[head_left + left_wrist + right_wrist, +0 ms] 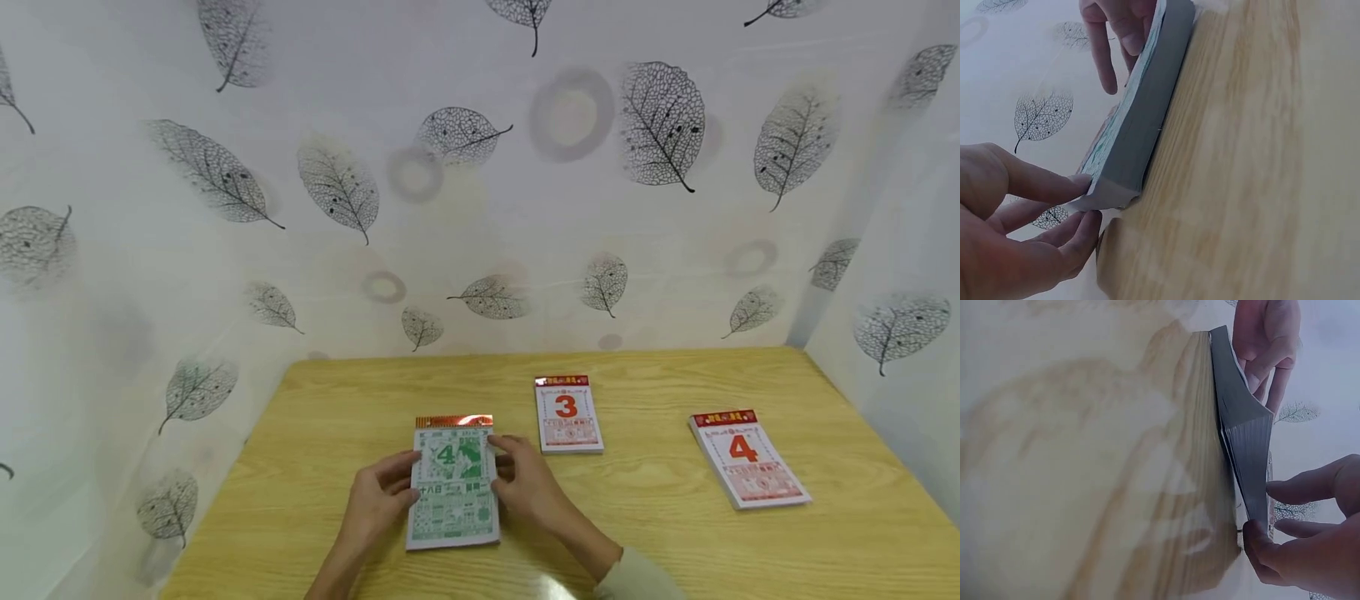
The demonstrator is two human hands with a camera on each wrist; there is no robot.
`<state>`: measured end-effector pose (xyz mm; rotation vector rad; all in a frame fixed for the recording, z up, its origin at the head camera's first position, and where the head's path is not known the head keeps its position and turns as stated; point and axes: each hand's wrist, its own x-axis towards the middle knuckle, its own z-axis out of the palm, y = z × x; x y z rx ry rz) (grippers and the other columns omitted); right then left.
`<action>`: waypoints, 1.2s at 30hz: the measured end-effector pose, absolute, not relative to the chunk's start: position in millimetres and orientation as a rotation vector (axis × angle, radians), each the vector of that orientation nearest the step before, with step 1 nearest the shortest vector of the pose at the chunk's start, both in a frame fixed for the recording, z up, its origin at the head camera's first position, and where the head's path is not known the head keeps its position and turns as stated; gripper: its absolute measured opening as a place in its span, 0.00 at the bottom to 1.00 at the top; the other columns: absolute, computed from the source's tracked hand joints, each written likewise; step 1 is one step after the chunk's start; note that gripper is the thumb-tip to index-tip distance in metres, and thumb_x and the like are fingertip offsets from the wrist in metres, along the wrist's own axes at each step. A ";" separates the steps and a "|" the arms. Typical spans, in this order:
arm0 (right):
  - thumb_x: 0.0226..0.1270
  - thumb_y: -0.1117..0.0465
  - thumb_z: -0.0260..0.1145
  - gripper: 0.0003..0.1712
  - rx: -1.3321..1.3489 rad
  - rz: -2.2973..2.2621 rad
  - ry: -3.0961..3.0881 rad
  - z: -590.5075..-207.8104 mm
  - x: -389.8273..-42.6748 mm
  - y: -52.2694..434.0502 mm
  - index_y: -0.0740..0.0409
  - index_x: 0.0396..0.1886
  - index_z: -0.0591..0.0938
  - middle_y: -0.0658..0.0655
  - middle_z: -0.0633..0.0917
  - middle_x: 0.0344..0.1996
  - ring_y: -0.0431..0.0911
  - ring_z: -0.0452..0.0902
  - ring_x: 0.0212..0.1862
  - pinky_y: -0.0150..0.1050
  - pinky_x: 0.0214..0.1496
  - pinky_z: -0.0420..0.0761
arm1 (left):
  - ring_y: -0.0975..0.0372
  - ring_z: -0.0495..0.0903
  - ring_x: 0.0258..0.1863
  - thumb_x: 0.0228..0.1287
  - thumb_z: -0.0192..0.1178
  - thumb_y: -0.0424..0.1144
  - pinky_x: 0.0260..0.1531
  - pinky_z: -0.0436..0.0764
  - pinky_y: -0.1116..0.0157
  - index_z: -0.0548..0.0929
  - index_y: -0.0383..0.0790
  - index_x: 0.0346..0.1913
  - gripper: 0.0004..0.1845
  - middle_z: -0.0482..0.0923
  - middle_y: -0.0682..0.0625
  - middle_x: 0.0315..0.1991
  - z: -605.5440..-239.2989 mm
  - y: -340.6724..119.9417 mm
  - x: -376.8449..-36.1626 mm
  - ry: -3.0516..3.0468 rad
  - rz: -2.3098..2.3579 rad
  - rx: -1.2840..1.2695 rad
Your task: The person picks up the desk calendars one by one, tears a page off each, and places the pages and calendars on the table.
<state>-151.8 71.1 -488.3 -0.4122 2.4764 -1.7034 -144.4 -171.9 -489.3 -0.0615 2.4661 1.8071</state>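
A thick tear-off calendar pad (455,512) with a green "4" and a shiny red-and-gold header lies in front of me on the table. My left hand (375,498) holds its left edge, thumb and fingers bent around the side. On the opposite edge, my right hand (531,492) grips the pad a little higher up. Both wrist views show the thick stack of page edges; fingertips of the left hand (1029,219) and of the right hand (1316,531) pinch the pad from its upper face and its side.
Behind and right of the green pad lies a smaller calendar (568,417) with a red "3". Farther right is another calendar (750,462) with a red "4". The wood-grain table (337,400) meets a leaf-patterned covering (465,225) at its back and sides.
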 end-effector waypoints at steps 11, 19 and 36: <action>0.51 0.80 0.66 0.39 -0.449 -1.820 2.443 -487.0 -152.8 74.0 0.73 0.68 0.73 0.71 0.70 0.68 0.66 0.75 0.60 0.51 0.57 0.84 | 0.36 0.78 0.59 0.52 0.60 0.10 0.51 0.86 0.60 0.82 0.26 0.60 0.29 0.69 0.32 0.69 -483.5 -171.2 -147.7 2.387 1.963 -0.028; 0.53 0.84 0.64 0.37 -0.418 -1.910 2.446 -480.0 -154.3 75.2 0.68 0.67 0.76 0.70 0.70 0.69 0.67 0.82 0.53 0.36 0.47 0.87 | 0.38 0.73 0.65 0.57 0.58 0.11 0.54 0.84 0.63 0.78 0.28 0.64 0.30 0.69 0.32 0.69 -482.9 -167.6 -149.1 2.315 2.012 -0.070; 0.62 0.76 0.65 0.30 -0.428 -1.979 2.379 -482.3 -155.8 77.9 0.70 0.66 0.77 0.73 0.78 0.63 0.61 0.86 0.48 0.36 0.47 0.87 | 0.38 0.78 0.61 0.61 0.59 0.13 0.49 0.87 0.61 0.79 0.28 0.65 0.28 0.69 0.31 0.70 -474.7 -167.8 -146.4 2.315 2.041 -0.044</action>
